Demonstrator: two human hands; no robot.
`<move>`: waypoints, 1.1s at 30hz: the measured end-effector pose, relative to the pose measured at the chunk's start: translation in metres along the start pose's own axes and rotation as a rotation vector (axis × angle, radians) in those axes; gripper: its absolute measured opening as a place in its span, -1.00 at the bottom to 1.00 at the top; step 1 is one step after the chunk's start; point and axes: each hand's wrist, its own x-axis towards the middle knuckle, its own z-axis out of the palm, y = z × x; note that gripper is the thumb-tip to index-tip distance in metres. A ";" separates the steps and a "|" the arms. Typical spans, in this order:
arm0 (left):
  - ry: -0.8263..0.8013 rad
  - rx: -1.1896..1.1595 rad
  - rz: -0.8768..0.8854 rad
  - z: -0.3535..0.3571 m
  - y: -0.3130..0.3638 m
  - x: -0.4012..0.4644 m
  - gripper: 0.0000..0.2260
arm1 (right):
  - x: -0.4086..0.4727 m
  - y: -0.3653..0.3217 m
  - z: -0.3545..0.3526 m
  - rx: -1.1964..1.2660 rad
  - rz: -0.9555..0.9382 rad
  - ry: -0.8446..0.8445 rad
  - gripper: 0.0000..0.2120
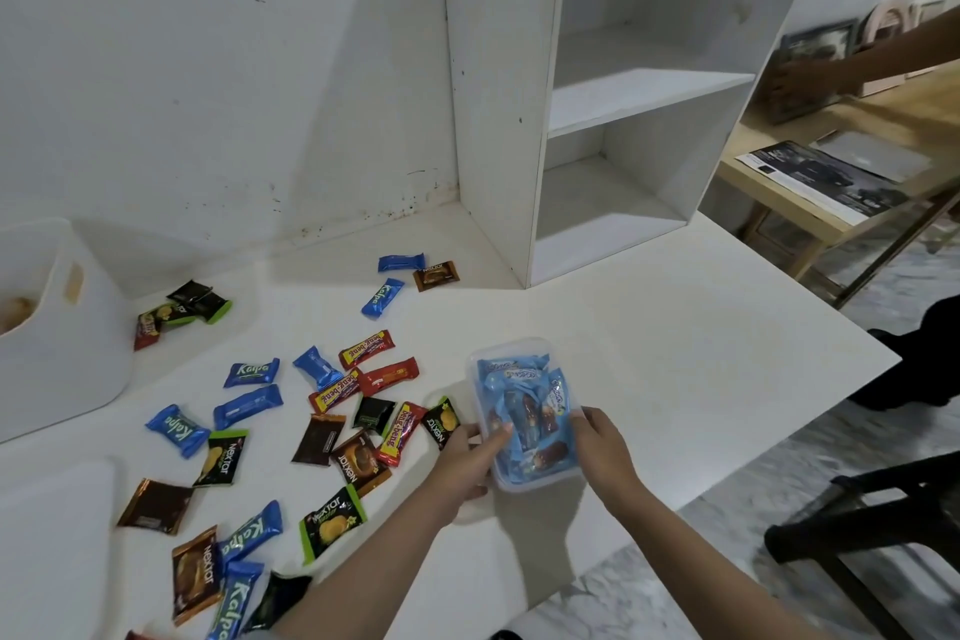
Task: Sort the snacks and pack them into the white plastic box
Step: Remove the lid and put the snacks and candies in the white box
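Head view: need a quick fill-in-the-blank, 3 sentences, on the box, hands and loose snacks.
1. The clear plastic box holds snacks in light ____ wrappers.
2. The left hand and right hand rest on the box's near end, one on each ____.
3. Most loose snacks lie on the white table to the ____ of the box.

Missing words: blue; side; left
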 end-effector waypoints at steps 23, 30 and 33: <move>0.184 -0.203 0.180 -0.147 0.054 -0.072 -0.61 | -0.061 -0.131 0.103 0.247 0.086 -0.256 -0.66; 0.303 -0.182 0.206 -0.289 0.071 -0.132 -0.37 | -0.109 -0.207 0.209 0.218 0.022 -0.422 -0.58; 0.353 -0.197 0.242 -0.349 0.069 -0.159 -0.60 | -0.137 -0.238 0.255 0.190 -0.016 -0.528 -0.60</move>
